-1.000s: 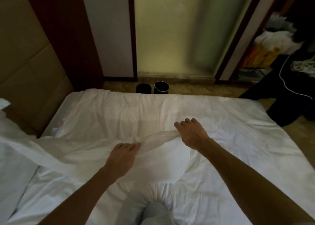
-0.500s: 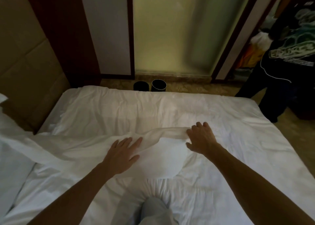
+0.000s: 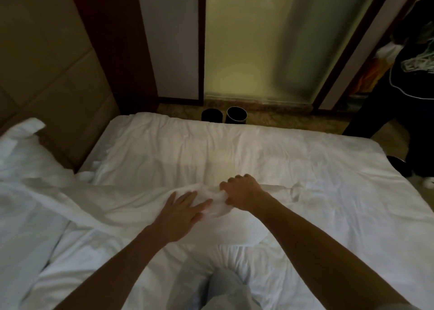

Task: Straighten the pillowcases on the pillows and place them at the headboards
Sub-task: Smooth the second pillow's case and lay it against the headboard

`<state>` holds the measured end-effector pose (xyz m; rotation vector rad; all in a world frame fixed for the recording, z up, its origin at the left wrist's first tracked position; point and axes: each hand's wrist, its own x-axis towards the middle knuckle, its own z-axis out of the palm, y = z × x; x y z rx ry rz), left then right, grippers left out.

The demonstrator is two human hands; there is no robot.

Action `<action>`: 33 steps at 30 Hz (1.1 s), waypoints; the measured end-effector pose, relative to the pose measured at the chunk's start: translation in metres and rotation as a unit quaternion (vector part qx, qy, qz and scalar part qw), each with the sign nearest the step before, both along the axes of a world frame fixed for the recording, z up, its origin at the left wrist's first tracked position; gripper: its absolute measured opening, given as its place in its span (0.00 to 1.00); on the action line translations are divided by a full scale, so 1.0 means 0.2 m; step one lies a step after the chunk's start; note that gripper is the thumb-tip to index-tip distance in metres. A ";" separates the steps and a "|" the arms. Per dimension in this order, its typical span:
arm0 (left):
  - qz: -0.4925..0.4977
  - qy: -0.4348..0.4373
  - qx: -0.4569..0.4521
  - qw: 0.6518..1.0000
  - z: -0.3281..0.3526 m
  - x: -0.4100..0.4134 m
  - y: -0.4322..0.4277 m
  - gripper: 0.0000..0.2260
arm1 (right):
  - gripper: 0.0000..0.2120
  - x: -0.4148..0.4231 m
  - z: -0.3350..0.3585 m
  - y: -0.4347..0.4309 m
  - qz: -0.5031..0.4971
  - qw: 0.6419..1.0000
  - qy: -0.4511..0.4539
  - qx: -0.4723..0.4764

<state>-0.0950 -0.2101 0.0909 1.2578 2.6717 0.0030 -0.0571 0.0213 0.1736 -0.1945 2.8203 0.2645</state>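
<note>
A white pillowcase (image 3: 112, 206) lies stretched across the white bed (image 3: 305, 192), running from the lower left toward the middle. My left hand (image 3: 180, 213) rests flat on it with straight, spread fingers. Just to its right, my right hand (image 3: 242, 192) grips a bunched end of the same pillowcase, fingers curled round the fabric. A white pillow (image 3: 16, 149) leans at the far left against the padded beige headboard (image 3: 54, 74).
Two dark round bins (image 3: 223, 115) stand on the floor beyond the bed's far edge, before a frosted glass panel (image 3: 258, 39). A person in dark clothes (image 3: 411, 93) stands at the bed's right corner. My knee (image 3: 225, 288) rests on the bed's near side.
My right hand has moved left toward the left hand and bunched the pillowcase end in its fingers. The left hand went from gripping to lying flat. The person at the right came closer.
</note>
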 end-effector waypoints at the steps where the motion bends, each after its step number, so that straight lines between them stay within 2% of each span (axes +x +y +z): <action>1: 0.006 0.011 -0.009 1.000 0.00 -0.01 -0.04 0.23 | 0.17 0.01 -0.02 0.00 -0.004 1.000 -0.011 0.024; 3: 0.003 0.034 -0.027 0.999 -0.02 -0.04 -0.14 0.27 | 0.16 0.03 -0.04 0.00 -0.015 0.999 -0.010 0.043; 5: 0.002 0.052 -0.021 0.998 -0.04 -0.07 -0.26 0.36 | 0.15 0.05 -0.06 0.01 -0.010 0.998 0.006 0.056; 7: 0.024 0.068 -0.015 0.997 -0.04 -0.10 -0.37 0.39 | 0.14 0.07 -0.07 0.01 -0.011 0.998 0.025 0.058; 9: 0.061 0.087 -0.011 0.994 -0.03 -0.12 -0.46 0.35 | 0.13 0.07 -0.06 0.04 -0.019 0.998 0.040 0.051; 13: 0.134 0.086 -0.011 0.987 0.06 -0.18 -0.54 0.20 | 0.09 0.05 0.03 0.13 -0.041 0.993 0.087 0.071; 18: 0.159 0.112 -0.016 0.981 0.11 -0.26 -0.47 0.12 | 0.12 -0.02 0.11 0.14 -0.066 0.988 0.107 0.085; 22: 0.175 0.131 0.003 0.976 0.10 -0.26 -0.46 0.10 | 0.18 -0.09 0.10 -0.14 0.025 0.994 0.105 0.018; 25: 0.163 0.133 0.017 0.977 0.11 -0.25 -0.44 0.08 | 0.17 -0.15 0.03 -0.41 0.079 0.991 0.097 -0.038; 28: 0.158 0.144 0.052 0.975 0.16 -0.24 -0.45 0.06 | 0.18 -0.24 -0.07 -0.62 0.087 0.990 0.081 -0.073; 31: 0.155 0.146 0.074 0.974 0.19 -0.22 -0.48 0.05 | 0.17 -0.32 -0.10 -0.76 0.086 0.991 0.057 -0.080; 33: 0.141 0.140 0.070 0.978 0.19 -0.23 -0.52 0.04 | 0.13 -0.36 -0.11 -0.82 0.088 0.995 0.033 -0.044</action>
